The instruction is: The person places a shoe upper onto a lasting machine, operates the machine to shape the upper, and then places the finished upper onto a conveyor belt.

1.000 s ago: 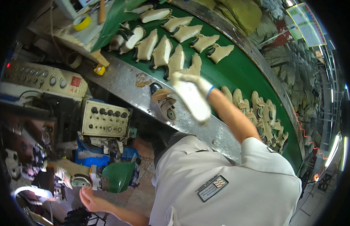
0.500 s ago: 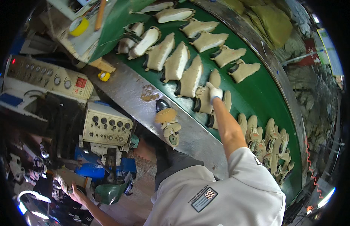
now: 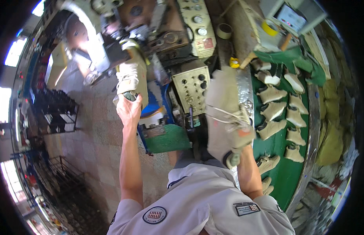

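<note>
My left hand point(image 3: 129, 111) is closed around the heel end of a beige lace-up shoe point(image 3: 131, 78), whose toe points away toward the machine. White laces and a dark green lining show at its opening. In front of my right forearm point(image 3: 248, 170), another beige shoe point(image 3: 225, 113) is held up, sole-edge blurred by motion, with pale laces and an orange mark on it. That shoe hides most of my right hand, which grips it from behind. Both shoes are in the air, apart from each other.
On the right, a green conveyor belt point(image 3: 282, 162) carries several beige shoes point(image 3: 273, 111) in rows. Between my arms stands a control box point(image 3: 191, 88) with knobs, above a green metal plate point(image 3: 166, 139). A shoe machine point(image 3: 156, 29) is ahead; racks point(image 3: 58, 109) stand at left.
The view has swung left toward the machine. My right hand has left the conveyor and lifted a shoe off it. My left hand now shows plainly with its shoe beside the machine.
</note>
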The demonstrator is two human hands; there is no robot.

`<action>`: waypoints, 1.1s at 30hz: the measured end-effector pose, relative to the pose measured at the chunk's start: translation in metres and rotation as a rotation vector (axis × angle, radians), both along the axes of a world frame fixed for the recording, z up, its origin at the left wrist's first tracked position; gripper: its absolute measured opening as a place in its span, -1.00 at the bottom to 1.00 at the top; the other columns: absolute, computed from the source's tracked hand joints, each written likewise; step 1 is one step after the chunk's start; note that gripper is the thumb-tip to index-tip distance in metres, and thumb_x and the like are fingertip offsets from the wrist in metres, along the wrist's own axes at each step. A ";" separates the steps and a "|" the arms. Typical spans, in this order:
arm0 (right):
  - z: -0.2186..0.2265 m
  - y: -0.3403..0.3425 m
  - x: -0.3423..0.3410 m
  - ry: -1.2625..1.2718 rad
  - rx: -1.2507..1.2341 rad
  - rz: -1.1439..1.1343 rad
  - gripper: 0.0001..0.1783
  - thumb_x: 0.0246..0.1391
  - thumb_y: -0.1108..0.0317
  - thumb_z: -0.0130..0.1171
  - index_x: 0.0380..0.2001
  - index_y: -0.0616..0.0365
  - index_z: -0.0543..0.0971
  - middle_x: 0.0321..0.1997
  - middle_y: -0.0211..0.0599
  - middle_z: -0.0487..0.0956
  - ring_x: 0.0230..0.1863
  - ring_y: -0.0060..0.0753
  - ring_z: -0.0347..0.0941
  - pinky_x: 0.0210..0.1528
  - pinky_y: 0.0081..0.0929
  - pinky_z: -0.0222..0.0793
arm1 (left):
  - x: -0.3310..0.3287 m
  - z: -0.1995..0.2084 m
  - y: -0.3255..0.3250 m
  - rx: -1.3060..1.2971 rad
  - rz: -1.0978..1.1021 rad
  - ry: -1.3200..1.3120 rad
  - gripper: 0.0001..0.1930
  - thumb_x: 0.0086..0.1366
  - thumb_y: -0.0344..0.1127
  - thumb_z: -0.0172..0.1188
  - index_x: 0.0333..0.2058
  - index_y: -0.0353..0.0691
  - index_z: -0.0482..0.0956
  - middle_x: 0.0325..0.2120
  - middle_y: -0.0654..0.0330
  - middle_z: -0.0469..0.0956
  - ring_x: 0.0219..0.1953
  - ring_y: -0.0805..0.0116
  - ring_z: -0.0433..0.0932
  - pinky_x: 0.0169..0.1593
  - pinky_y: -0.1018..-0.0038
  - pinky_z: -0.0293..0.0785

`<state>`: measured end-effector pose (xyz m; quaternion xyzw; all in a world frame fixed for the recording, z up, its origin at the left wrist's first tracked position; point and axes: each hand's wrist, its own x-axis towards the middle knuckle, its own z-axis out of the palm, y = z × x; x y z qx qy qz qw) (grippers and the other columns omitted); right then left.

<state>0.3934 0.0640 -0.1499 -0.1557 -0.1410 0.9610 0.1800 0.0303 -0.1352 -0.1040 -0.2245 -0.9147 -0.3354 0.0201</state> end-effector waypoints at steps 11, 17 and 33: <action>0.018 -0.040 -0.267 -0.218 0.330 -0.036 -0.62 0.22 0.35 0.28 0.05 0.30 0.54 -0.09 -0.21 0.65 -0.12 -0.41 0.62 -0.02 -0.47 0.57 | -0.074 0.012 -0.005 0.686 -0.316 -1.043 -0.46 0.23 -0.41 0.33 0.16 -0.47 0.46 -0.10 -0.03 0.66 -0.20 0.33 0.70 -0.15 0.50 0.67; 0.025 -0.040 -0.329 -0.291 0.396 -0.107 -0.50 0.14 0.27 0.31 0.06 0.36 0.54 -0.06 -0.18 0.64 -0.09 -0.41 0.60 -0.03 -0.49 0.53 | -0.111 -0.002 0.013 0.756 -0.116 -0.782 -0.62 0.19 -0.63 0.26 0.01 -0.46 0.59 -0.25 0.04 0.71 -0.32 0.40 0.71 -0.20 0.54 0.67; -0.025 -0.034 -0.370 -0.436 0.205 -0.227 -0.71 0.12 0.27 0.42 -0.28 0.33 0.71 -0.28 -0.32 0.68 -0.39 -0.57 0.56 -0.31 -0.56 0.50 | -0.068 -0.074 0.031 1.072 -0.096 -1.184 -0.42 0.56 0.07 -0.09 0.01 -0.46 0.56 -0.15 0.08 0.67 -0.18 0.38 0.68 -0.10 0.45 0.62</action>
